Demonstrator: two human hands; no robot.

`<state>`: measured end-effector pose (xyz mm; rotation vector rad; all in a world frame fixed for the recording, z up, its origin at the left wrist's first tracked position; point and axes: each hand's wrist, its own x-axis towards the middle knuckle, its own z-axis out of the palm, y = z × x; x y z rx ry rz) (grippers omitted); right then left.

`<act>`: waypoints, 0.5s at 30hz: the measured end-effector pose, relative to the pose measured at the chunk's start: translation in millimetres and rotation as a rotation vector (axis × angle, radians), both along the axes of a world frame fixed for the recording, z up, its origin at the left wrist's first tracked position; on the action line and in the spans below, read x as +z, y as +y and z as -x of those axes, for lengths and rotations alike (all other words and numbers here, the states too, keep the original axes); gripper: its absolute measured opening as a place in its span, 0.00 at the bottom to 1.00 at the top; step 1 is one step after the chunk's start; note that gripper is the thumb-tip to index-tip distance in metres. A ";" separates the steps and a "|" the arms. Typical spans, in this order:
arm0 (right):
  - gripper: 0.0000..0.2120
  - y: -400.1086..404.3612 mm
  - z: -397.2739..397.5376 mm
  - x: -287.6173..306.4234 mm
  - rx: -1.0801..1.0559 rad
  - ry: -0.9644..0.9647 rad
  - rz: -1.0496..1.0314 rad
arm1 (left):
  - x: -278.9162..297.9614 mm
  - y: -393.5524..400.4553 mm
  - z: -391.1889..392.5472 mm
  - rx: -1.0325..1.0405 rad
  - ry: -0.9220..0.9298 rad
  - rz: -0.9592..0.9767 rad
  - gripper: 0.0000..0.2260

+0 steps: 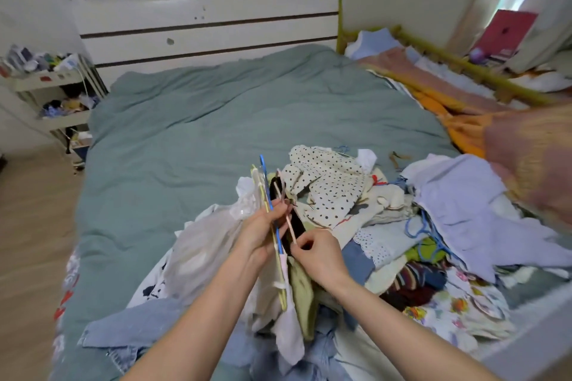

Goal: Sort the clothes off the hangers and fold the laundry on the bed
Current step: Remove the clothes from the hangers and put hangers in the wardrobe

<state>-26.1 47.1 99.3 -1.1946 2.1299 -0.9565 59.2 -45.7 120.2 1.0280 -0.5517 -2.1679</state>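
Observation:
My left hand [263, 230] grips a bunch of thin hangers [268, 195], yellow, blue and pink, held upright above the bed. White and olive clothes [295, 297] hang down from them. My right hand [315, 252] pinches the lower end of the pink hanger, beside a dark garment [297, 227] on it. A heap of laundry [387, 226] lies on the bed just right of my hands, with a polka-dot top [328, 185] uppermost and a pale lilac shirt [458, 198] to its right.
The bed has a grey-green duvet [216, 114] and a white headboard [210, 28]. A cluttered white shelf cart [52, 83] stands at the left. A yellow-railed cot with pink and orange bedding [448, 86] adjoins the right side. Denim clothing [130, 331] lies at the near edge.

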 end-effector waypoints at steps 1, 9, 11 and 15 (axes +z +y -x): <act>0.09 4.0 0.9 -4.7 0.028 0.068 -0.013 | -0.6 -4.0 -2.1 0.029 0.031 -0.001 0.07; 0.12 13.7 -7.4 -18.4 0.092 0.228 0.128 | -0.7 0.5 -3.0 0.086 0.038 0.093 0.06; 0.14 13.6 -6.2 -22.1 0.122 0.227 0.100 | -1.8 5.0 1.6 0.054 0.015 0.109 0.06; 0.12 20.4 20.7 -22.6 0.276 0.141 0.082 | -8.6 6.8 14.8 0.000 -0.028 0.108 0.08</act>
